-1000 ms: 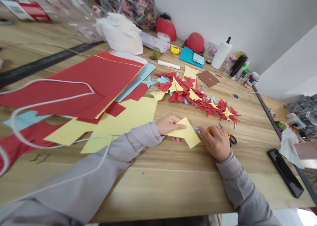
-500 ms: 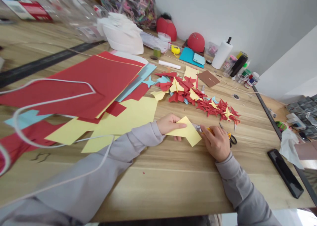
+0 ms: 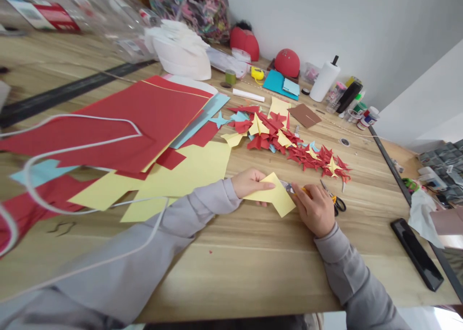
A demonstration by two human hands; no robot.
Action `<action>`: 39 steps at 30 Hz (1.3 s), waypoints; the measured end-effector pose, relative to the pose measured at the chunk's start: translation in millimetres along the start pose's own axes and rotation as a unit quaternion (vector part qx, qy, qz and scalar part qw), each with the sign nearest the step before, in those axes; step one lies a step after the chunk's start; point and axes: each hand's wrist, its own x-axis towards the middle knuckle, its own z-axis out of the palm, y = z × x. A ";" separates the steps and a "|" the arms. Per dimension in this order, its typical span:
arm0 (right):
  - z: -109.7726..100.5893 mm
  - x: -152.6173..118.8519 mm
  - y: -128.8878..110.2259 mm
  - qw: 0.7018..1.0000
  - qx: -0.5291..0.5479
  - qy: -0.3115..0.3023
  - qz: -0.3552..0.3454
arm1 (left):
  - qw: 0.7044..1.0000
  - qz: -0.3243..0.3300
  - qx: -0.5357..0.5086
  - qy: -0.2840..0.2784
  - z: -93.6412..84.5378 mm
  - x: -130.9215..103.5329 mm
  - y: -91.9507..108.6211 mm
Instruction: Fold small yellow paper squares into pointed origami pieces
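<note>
Pinched between thumb and fingers of my left hand is a yellow piece of paper with a notch in its lower edge, held over the table. My right hand is closed around a utility knife with an orange handle; its silvery front end reaches the paper's right edge, partly behind it. Black-and-orange scissors lie on the table just beyond my right hand. Past both hands is a heap of folded paper stars in red, yellow and blue.
Large red sheets and yellow sheets are stacked on the left, crossed by a white cord. A black phone lies at right. Brown paper, a tape measure and several bottles stand farther back.
The yellow paper has dipped and turned slightly in my left hand. My right hand, still on the knife, has shifted very slightly left. The rest looks the same.
</note>
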 end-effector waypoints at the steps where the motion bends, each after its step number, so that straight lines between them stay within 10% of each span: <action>1: 0.1 0.1 -0.9 1.000 0.000 0.000 0.001 | 1.000 -0.003 0.004 0.003 0.4 0.4 -0.3; 39: 3.5 -0.3 -3.0 1.000 0.022 -0.003 0.014 | 0.998 -0.010 0.054 -0.028 4.6 -4.5 3.5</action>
